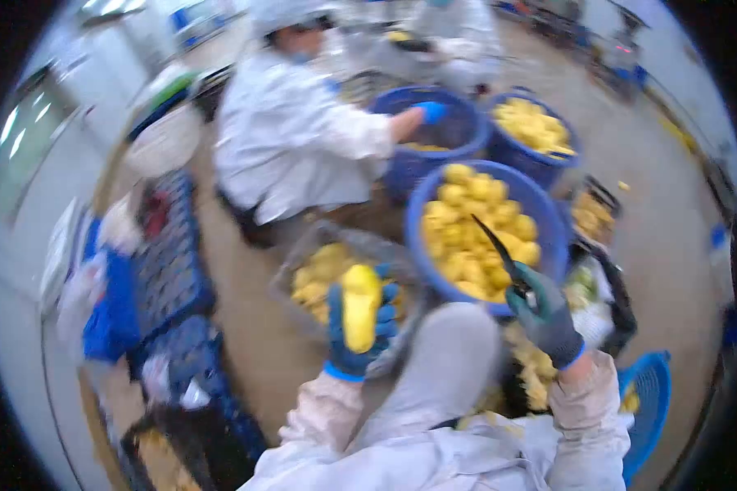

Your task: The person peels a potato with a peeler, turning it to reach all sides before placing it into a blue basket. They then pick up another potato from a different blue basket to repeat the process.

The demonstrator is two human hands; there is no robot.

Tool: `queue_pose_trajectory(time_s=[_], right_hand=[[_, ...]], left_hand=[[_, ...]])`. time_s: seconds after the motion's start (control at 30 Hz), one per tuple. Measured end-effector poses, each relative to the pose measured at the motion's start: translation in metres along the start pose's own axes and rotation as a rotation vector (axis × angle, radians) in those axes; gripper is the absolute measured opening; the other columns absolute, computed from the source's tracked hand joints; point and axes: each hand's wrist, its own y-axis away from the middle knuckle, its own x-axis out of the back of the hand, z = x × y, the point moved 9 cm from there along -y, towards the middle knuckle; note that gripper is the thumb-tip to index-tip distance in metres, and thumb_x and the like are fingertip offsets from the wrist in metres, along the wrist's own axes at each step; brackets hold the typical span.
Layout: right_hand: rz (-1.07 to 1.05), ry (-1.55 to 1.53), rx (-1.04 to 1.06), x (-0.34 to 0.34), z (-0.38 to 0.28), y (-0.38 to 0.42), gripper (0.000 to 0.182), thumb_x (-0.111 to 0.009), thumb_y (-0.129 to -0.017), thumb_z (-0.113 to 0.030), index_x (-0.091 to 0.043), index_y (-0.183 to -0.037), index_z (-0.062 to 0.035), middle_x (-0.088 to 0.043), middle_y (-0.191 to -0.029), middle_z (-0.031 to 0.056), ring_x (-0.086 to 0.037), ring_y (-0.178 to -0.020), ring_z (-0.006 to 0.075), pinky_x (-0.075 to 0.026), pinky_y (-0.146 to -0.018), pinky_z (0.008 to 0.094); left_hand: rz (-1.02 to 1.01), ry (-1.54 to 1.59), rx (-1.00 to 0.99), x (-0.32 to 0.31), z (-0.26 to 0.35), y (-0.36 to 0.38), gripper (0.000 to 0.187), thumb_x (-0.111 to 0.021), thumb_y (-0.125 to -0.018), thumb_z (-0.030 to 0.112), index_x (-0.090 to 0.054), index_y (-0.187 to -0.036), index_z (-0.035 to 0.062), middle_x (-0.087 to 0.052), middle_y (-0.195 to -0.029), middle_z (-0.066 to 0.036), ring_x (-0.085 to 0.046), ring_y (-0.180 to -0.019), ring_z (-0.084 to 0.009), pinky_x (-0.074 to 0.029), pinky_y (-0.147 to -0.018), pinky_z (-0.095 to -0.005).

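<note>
My left hand (359, 334), in a dark blue glove, is wrapped around an oblong, smooth yellow fruit or vegetable (360, 304); blur hides its exact kind. It is held upright over a plastic-lined crate (282, 282) of similar yellow pieces. My right hand (547, 315), in a grey-green glove, grips a dark-bladed knife (497, 248). The blade points up and left, in front of a round blue-purple basket (558, 237) heaped with yellow pieces (467, 221). Blade and yellow piece are apart.
A co-worker in white (295, 147) reaches with a blue-gloved hand (431, 112) into another purple basket (389, 168). A further basket (553, 170) holds pale yellow pieces. Blue crates (168, 262) line the left, and a bright blue basket (653, 409) stands at my right.
</note>
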Motion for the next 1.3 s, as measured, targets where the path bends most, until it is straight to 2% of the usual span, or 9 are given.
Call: queue_pose_trajectory(time_s=[0.13,0.23,0.3,0.33,0.43,0.47,0.7,0.9,1.3], right_hand=[[0.118,0.218,-0.420,0.111,0.083,0.075,0.041,-0.062,-0.083,-0.016,-0.054,-0.121,-0.0025,-0.063,-0.100,0.0170,-0.063,-0.090,0.0276,-0.049,-0.079,0.0344],[0.245,0.389,-0.659,0.185,0.200,0.183,0.048,-0.065,-0.080,-0.027,-0.054,-0.119,-0.0024,-0.063,-0.103,0.0184,-0.062,-0.095,0.0329,-0.048,-0.083,0.0389],[0.232,0.539,-1.016,0.233,0.234,0.246,0.045,-0.064,-0.079,-0.029,-0.054,-0.117,-0.0057,-0.064,-0.100,0.0201,-0.062,-0.095,0.0346,-0.048,-0.083,0.0419],[0.151,0.701,-1.106,0.255,0.262,0.277,0.040,-0.063,-0.080,-0.027,-0.055,-0.113,-0.0064,-0.064,-0.098,0.0203,-0.062,-0.092,0.0358,-0.049,-0.081,0.0427],[0.161,0.837,-1.276,0.305,0.295,0.340,0.030,-0.061,-0.079,-0.026,-0.058,-0.102,-0.0070,-0.064,-0.096,0.0206,-0.061,-0.091,0.0396,-0.049,-0.079,0.0455],[0.202,0.822,-1.313,0.319,0.306,0.351,0.028,-0.061,-0.078,-0.026,-0.059,-0.098,-0.0069,-0.064,-0.096,0.0207,-0.060,-0.092,0.0409,-0.048,-0.079,0.0466],[-0.018,0.840,-1.297,0.345,0.394,0.362,0.027,-0.058,-0.077,-0.028,-0.064,-0.095,-0.0085,-0.065,-0.098,0.0195,-0.062,-0.095,0.0360,-0.049,-0.082,0.0451],[-0.126,0.765,-1.357,0.347,0.399,0.341,0.028,-0.055,-0.079,-0.019,-0.067,-0.101,-0.0065,-0.064,-0.107,0.0198,-0.062,-0.100,0.0350,-0.048,-0.087,0.0443],[-0.264,0.978,-1.313,0.340,0.463,0.327,0.031,-0.053,-0.083,-0.023,-0.067,-0.107,-0.0103,-0.063,-0.113,0.0151,-0.061,-0.105,0.0330,-0.048,-0.089,0.0435]], left_hand=[[0.119,-0.389,0.243,0.006,-0.081,-0.029,0.073,-0.050,-0.083,0.063,-0.046,-0.123,0.0016,-0.057,-0.088,-0.010,-0.053,-0.063,-0.0181,-0.047,-0.054,-0.0277],[0.028,-0.451,0.348,-0.020,-0.160,-0.064,0.063,-0.057,-0.086,0.044,-0.042,-0.129,-0.0006,-0.058,-0.108,-0.016,-0.061,-0.091,-0.0261,-0.056,-0.070,-0.0357],[0.085,-0.313,0.473,-0.013,-0.219,-0.080,0.058,-0.056,-0.088,0.035,-0.040,-0.131,0.0000,-0.056,-0.115,-0.018,-0.059,-0.101,-0.0294,-0.056,-0.077,-0.0381],[0.208,-0.353,0.498,0.010,-0.242,-0.089,0.055,-0.056,-0.088,0.033,-0.042,-0.129,0.0002,-0.059,-0.110,-0.017,-0.062,-0.090,-0.0293,-0.056,-0.072,-0.0352],[0.149,-0.198,0.805,0.052,-0.298,-0.094,0.044,-0.059,-0.088,0.028,-0.049,-0.122,0.0016,-0.059,-0.110,-0.016,-0.061,-0.097,-0.0290,-0.053,-0.085,-0.0399],[0.301,-0.401,0.604,0.072,-0.299,-0.096,0.041,-0.060,-0.087,0.025,-0.051,-0.120,0.0033,-0.060,-0.109,-0.015,-0.061,-0.098,-0.0291,-0.053,-0.085,-0.0394],[0.416,-0.560,0.630,0.109,-0.321,-0.099,0.039,-0.060,-0.087,0.023,-0.050,-0.120,0.0044,-0.060,-0.106,-0.013,-0.061,-0.096,-0.0277,-0.053,-0.085,-0.0385],[0.476,-0.584,0.569,0.124,-0.319,-0.112,0.041,-0.059,-0.087,0.021,-0.048,-0.121,0.0024,-0.059,-0.105,-0.014,-0.061,-0.094,-0.0267,-0.052,-0.084,-0.0384],[0.200,-0.817,0.616,0.111,-0.325,-0.123,0.052,-0.058,-0.085,0.020,-0.042,-0.130,0.0007,-0.055,-0.114,-0.010,-0.058,-0.101,-0.0223,-0.049,-0.086,-0.0349]])
